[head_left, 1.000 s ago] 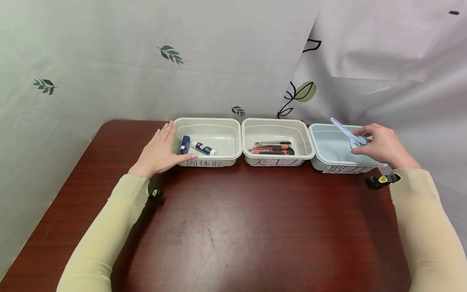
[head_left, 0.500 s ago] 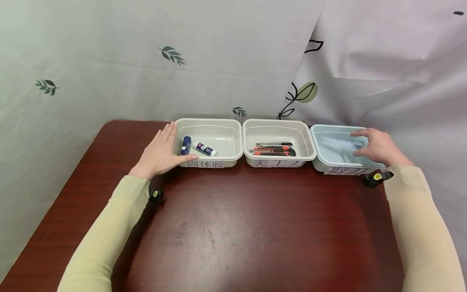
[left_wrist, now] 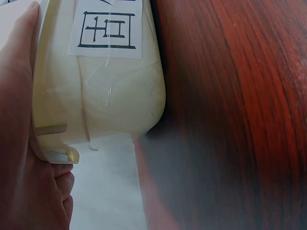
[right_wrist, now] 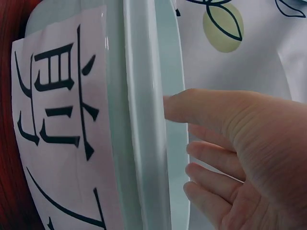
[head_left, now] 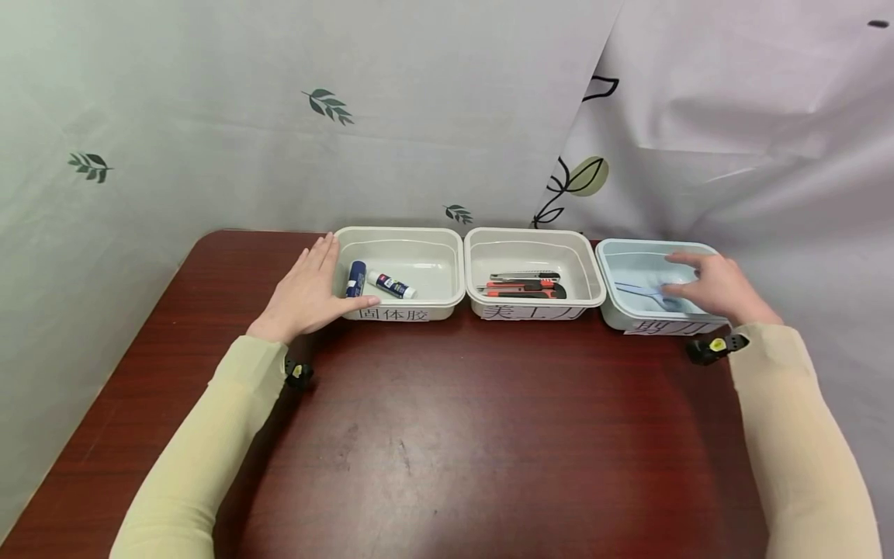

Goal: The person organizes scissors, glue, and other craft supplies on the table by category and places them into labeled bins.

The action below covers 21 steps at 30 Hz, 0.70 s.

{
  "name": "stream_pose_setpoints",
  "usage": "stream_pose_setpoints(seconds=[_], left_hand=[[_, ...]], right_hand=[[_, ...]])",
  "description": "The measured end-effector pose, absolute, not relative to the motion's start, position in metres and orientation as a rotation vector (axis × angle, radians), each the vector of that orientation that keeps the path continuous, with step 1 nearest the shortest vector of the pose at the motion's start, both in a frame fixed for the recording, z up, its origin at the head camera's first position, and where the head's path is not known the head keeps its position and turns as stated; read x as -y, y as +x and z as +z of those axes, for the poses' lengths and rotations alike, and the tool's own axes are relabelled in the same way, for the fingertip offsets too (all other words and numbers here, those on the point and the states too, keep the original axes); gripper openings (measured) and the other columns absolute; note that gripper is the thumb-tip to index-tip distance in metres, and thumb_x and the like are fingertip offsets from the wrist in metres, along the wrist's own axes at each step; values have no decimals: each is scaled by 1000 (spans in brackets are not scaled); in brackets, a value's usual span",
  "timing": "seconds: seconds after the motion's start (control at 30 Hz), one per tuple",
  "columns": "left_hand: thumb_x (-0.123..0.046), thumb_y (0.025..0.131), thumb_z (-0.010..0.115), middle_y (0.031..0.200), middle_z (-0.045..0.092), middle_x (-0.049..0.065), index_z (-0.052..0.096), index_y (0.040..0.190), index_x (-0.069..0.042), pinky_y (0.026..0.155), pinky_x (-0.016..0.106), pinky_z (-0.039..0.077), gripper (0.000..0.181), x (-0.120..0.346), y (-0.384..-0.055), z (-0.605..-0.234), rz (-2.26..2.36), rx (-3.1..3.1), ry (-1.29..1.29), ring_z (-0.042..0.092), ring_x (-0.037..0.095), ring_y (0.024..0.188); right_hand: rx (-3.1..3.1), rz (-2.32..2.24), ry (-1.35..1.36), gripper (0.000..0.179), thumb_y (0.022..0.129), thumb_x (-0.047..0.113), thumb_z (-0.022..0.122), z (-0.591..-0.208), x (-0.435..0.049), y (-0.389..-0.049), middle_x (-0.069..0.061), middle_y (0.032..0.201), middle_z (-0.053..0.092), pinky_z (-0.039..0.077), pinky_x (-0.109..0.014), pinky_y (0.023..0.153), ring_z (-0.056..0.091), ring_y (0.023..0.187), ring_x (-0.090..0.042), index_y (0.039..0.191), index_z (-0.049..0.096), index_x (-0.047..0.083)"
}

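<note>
My left hand [head_left: 302,293] rests with straight fingers along the left end of a cream plastic bin [head_left: 412,233]. Its thumb lies over the front rim; the left wrist view shows this hand against the bin's rim. Inside that bin lie two glue sticks, a dark blue one [head_left: 355,278] and a white-and-blue one [head_left: 391,284]. Over the right side of a light blue bin [head_left: 632,245] hovers my right hand [head_left: 719,286], thumb and fingers apart, holding nothing. Light blue scissors [head_left: 644,292] lie in this bin, their handles partly hidden by the hand.
Between these two stands another cream bin [head_left: 524,235] with several utility knives [head_left: 524,289]. Each bin carries a front paper label, such as the right one [right_wrist: 67,110]. The bins line the back of a dark red wooden table [head_left: 447,435], before a leaf-printed curtain [head_left: 391,116].
My right hand has let go of the scissors, which dropped into the light blue bin. That hand has moved slightly left and down. My left hand has stayed in place.
</note>
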<state>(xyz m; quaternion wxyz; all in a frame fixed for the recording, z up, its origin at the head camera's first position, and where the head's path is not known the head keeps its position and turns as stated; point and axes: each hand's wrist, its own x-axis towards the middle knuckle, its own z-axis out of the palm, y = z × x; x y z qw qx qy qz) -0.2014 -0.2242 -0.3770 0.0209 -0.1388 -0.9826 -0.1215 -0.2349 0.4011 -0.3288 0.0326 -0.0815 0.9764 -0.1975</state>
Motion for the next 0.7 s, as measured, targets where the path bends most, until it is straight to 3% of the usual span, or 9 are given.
stream_pose_setpoints(seconds=[0.7], left_hand=[[-79,85,58,167,6,24,8,160,7,124,47,3,125,226,-202,-376,-383,3060,-446,2,32,155]], right_hand=[[-3102,-752,-350,66,88,39,80,-316,-362,-222,-32,135,57,41,-62,99,52,121,-52,139,61,1]])
